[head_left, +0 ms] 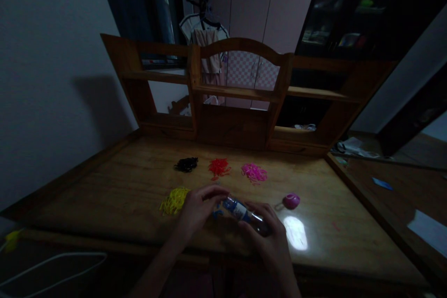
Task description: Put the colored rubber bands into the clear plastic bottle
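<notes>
My right hand (267, 233) is wrapped around a small clear bottle (244, 213) with a label, held tilted low over the wooden desk (115, 195). My left hand (199, 207) is at the bottle's mouth with its fingers pinched; whether anything is between them is too dark to tell. A few blue bits (218, 213) lie under the bottle's mouth. A yellow pile of small bands (173, 200) lies just left of my left hand.
Behind my hands lie a black pile (186, 164), a red pile (219, 167) and a pink pile (254, 173). A pink round cap (290, 200) sits to the right. A wooden hutch (237, 98) stands along the desk's back edge.
</notes>
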A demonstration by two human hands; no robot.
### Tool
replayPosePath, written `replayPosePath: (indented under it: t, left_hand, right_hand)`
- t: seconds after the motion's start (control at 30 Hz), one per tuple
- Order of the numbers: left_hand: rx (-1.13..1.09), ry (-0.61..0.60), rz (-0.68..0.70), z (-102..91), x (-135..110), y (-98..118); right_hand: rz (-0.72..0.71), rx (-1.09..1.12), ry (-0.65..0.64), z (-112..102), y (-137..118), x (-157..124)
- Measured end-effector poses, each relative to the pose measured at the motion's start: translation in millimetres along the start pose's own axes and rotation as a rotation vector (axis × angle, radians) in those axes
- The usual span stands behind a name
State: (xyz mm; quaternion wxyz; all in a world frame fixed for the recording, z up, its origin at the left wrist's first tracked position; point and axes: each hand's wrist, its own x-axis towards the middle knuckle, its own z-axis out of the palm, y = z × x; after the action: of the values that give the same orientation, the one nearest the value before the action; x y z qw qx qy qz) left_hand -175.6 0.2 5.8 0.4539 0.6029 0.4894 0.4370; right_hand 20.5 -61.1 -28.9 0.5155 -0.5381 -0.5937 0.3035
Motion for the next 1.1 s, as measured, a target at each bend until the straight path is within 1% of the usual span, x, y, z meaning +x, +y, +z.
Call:
replayPosePath:
  t: [0.1, 0.17, 0.23, 0.3, 0.33, 0.37, 0.43, 0.53, 0.63, 0.73, 0.8, 0.9, 0.93, 1.03, 1.1]
  left_hand:
    - [-0.074, -0.066, 0.056, -5.7, -1.4, -3.5]
    - [-0.104, -0.07, 0.084, -10.8, 1.3, -7.2]
    - [-0.045, -0.001, 0.147, -16.8, 6.2, -13.5]
    - [0.107, 0.077, 0.241, -22.6, 11.8, -23.3]
    - [0.193, 0.083, 0.283, -25.0, 14.3, -29.5]
    - [0.271, 0.061, 0.314, -26.6, 16.4, -36.1]
    - [0.389, -0.047, 0.342, -27.5, 18.8, -48.3]
    - [0.495, -0.184, 0.363, -24.1, 18.7, -56.3]
    - [0.514, -0.266, 0.35, -20.7, 17.0, -50.3]
    - [0.493, -0.351, 0.32, -21.9, 15.0, -41.1]
    - [0.486, -0.395, 0.315, -25.9, 13.1, -36.3]
    - [0.48, -0.428, 0.298, -35.9, 10.7, -28.1]
    - [0.484, -0.463, 0.286, -39.6, 10.7, -24.9]
    - [0.505, -0.621, 0.27, -47.6, 14.3, -17.3]
    - [0.502, -0.671, 0.28, -47.6, 19.1, -15.6]
  right_hand:
    - [-0.007, -0.023, 0.001, -0.9, -2.2, 0.8]
    - [-0.009, -0.028, 0.001, -1.4, -4.0, 1.1]
    - [-0.009, -0.03, 0.008, -1.8, -5.3, 1.4]
    - [-0.004, -0.026, 0.025, -2.2, -5.6, 1.6]
    - [0.001, -0.023, 0.037, -2.3, -5.2, 1.7]
    - [0.01, -0.021, 0.049, -2.5, -4.6, 1.6]
    - [0.035, -0.019, 0.074, -2.6, -2.7, 1.3]
    - [0.07, -0.01, 0.105, -2.4, 0.4, 0.6]
    - [0.086, -0.004, 0.121, -2.4, 1.7, 0.6]
    - [0.084, -0.006, 0.123, -2.8, 1.4, 1.1]
    - [0.093, -0.005, 0.129, -3.2, 1.3, 1.2]
    - [0.118, -0.007, 0.145, -3.3, 1.8, 0.9]
    - [0.123, -0.009, 0.149, -3.3, 1.9, 0.7]
    - [0.121, -0.014, 0.144, -3.0, 1.7, 0.4]
    - [0.115, -0.017, 0.137, -2.9, 0.9, 0.3]
